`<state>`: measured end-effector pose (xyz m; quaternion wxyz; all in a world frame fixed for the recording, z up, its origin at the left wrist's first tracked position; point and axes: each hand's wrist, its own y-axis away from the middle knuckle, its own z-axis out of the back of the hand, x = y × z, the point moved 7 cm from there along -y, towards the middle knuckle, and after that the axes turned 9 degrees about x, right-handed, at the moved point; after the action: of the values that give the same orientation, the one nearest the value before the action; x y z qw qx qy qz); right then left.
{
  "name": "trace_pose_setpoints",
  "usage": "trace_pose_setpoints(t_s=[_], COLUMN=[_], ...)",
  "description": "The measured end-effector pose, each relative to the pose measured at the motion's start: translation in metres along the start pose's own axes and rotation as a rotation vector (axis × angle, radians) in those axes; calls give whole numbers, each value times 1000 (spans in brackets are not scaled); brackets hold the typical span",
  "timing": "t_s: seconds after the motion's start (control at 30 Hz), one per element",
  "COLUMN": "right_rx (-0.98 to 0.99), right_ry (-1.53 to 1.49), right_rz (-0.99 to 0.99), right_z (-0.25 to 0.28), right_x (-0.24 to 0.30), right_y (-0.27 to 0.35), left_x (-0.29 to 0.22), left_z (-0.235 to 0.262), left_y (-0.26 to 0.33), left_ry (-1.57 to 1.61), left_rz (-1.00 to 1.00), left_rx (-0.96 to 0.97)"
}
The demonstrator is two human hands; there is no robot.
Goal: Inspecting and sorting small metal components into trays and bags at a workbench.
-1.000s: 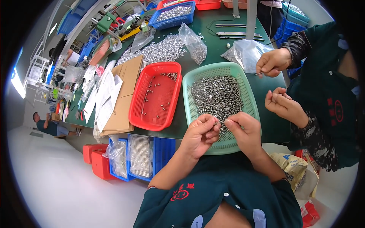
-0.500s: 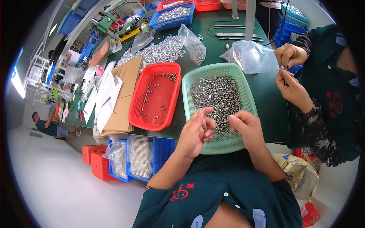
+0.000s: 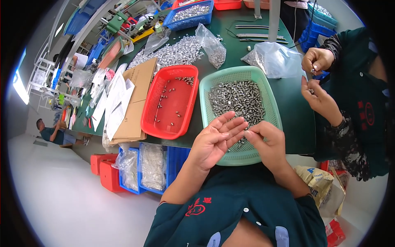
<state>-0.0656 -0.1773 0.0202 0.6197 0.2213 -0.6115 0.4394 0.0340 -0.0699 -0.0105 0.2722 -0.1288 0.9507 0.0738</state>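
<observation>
Nearest us, above the bench's near edge, our left hand (image 3: 220, 138) is spread wide, palm up. Our right hand (image 3: 269, 144) is narrowed, thumb and forefinger close by the left fingertips; whether they grip anything we cannot tell.

Below both hands sits a mint-green, rounded rectangular plastic basket (image 3: 230, 75), its near rim past the near edge of the dark green bench (image 3: 298, 127). Small, shiny, dark grey metal cylinders (image 3: 236, 96) cover much of its floor.

To its left, near the same edge, we see a perforated red plastic basket (image 3: 164, 111) with fewer pieces, some bunched in its far right corner; flat brown cardboard (image 3: 142, 84) lies left of that. At the bench's right edge are a co-worker's two hands (image 3: 323, 101).

Farther off, we see a heap of small silvery metal pieces (image 3: 175, 53), and a blue plastic basket (image 3: 187, 25) filled with silvery pieces toward the far edge.
</observation>
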Motion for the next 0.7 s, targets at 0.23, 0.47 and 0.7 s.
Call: trace_pose_setpoints(t_s=[0.23, 0.47, 0.7], right_rx=[36, 36, 47], right_ry=[149, 193, 266], right_rz=[138, 183, 250], right_z=[-9, -10, -16], right_x=[8, 13, 19], right_y=[-1, 2, 3], left_x=[7, 8, 8], left_z=[-6, -7, -11], left_y=[1, 2, -1], left_ry=[106, 99, -78], left_rz=[20, 26, -22], left_rx=[2, 21, 103])
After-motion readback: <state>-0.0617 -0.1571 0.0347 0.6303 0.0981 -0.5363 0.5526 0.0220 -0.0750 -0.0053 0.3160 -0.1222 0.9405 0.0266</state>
